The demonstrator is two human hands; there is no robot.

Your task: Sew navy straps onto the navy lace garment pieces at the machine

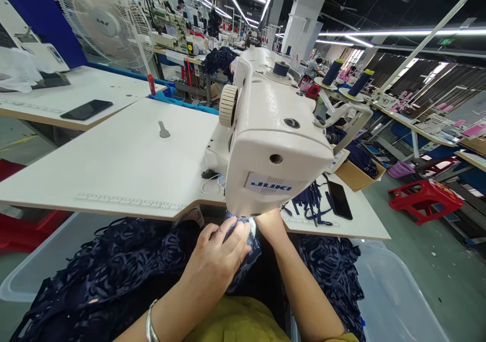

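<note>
A white sewing machine (279, 114) marked JUKI stands right in front of me, its head over the work area. Below the head, a bright lamp lights a piece of navy patterned lace fabric (252, 253). My left hand (220, 253) is closed on this fabric, fingers bent and close together on its upper part. At the machine's lower edge, my right hand (269, 224) reaches in beside the fabric. Its fingers are hidden behind the machine head. The needle and presser foot cannot be seen.
Navy lace pieces (114, 266) spill over a clear plastic bin (395, 286) around my lap. Navy straps (313, 202) and a phone (340, 200) lie right on the table. Left are a small metal piece (163, 129) and another phone (86, 110). A red stool (425, 200) stands far right.
</note>
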